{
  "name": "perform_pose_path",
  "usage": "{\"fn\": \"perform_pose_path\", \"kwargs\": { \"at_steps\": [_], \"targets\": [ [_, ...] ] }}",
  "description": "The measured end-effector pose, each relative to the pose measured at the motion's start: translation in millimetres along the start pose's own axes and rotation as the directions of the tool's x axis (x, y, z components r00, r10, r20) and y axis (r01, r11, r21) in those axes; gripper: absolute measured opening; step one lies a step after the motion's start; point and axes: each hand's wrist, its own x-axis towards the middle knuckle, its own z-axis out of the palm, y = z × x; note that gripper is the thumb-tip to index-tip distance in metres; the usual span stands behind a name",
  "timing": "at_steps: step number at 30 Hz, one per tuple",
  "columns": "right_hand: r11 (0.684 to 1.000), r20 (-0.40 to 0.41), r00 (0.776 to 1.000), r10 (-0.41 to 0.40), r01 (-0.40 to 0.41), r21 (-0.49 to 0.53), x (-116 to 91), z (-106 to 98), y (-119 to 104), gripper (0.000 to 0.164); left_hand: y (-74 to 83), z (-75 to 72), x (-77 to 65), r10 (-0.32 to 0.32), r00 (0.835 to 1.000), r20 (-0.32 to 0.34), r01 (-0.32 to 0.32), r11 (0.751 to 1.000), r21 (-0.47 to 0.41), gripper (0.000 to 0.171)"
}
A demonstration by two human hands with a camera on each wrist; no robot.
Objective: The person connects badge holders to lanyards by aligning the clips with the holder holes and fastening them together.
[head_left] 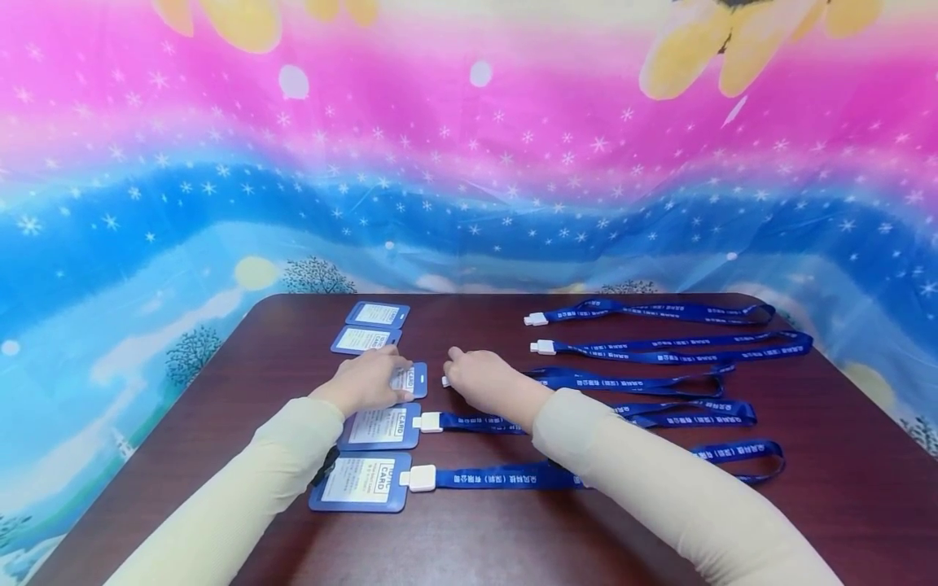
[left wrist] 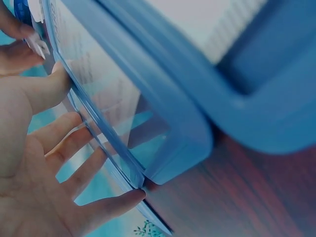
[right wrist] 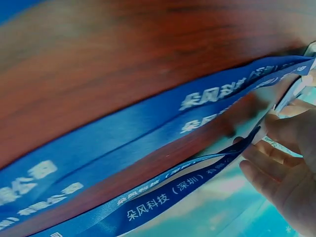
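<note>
My left hand (head_left: 368, 380) is on the middle blue card holder (head_left: 418, 380), thumb along its near edge and fingers toward the far one. In the left wrist view the thumb (left wrist: 54, 89) meets the holder's rim and the other fingers are spread. To its right, my right hand (head_left: 489, 384) pinches the white clip (head_left: 444, 381) of a blue lanyard (head_left: 630, 380). That clip is a short gap from the holder's slotted end. The right wrist view shows the printed strap (right wrist: 163, 200) running from the fingertips; the hand partly hides the clip.
Nearer me, two card holders (head_left: 379, 426) (head_left: 359, 482) have white clips (head_left: 422, 478) and lanyards joined to their slots. Farther back lie two card holders (head_left: 377, 314) (head_left: 361, 338) at left and two separate lanyards (head_left: 659, 311) (head_left: 689, 348) at right. A patterned cloth (head_left: 469, 163) hangs behind the table (head_left: 469, 537).
</note>
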Motion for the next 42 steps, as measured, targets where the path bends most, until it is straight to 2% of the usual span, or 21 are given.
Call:
{"fn": "perform_pose_path", "kwargs": {
  "at_steps": [9, 25, 34, 42],
  "targets": [
    [0.991, 0.057, 0.998, 0.03, -0.037, 0.125, 22.0, -1.9, -4.2, 0.035, -0.3, 0.3, -0.7, 0.001, 1.0, -0.014, -0.001, 1.0, -0.001, 0.057],
    [0.993, -0.017, 1.0, 0.0, 0.002, 0.114, 30.4, 4.8, -5.7, 0.025, 0.6, 1.6, -3.2, 0.046, 0.998, -0.037, -0.045, 0.999, 0.014, 0.059],
    [0.992, -0.045, 0.998, 0.039, -0.033, 0.119, 32.1, 7.3, -10.4, 0.021, 4.7, 4.1, -5.8, 0.055, 0.996, -0.075, -0.058, 0.997, -0.044, 0.055],
    [0.994, -0.056, 0.997, 0.06, -0.054, 0.097, 32.9, 6.6, -15.6, 0.021, 3.0, 6.9, -3.1, 0.025, 0.996, -0.09, -0.034, 0.994, -0.102, 0.056]
  ]
}}
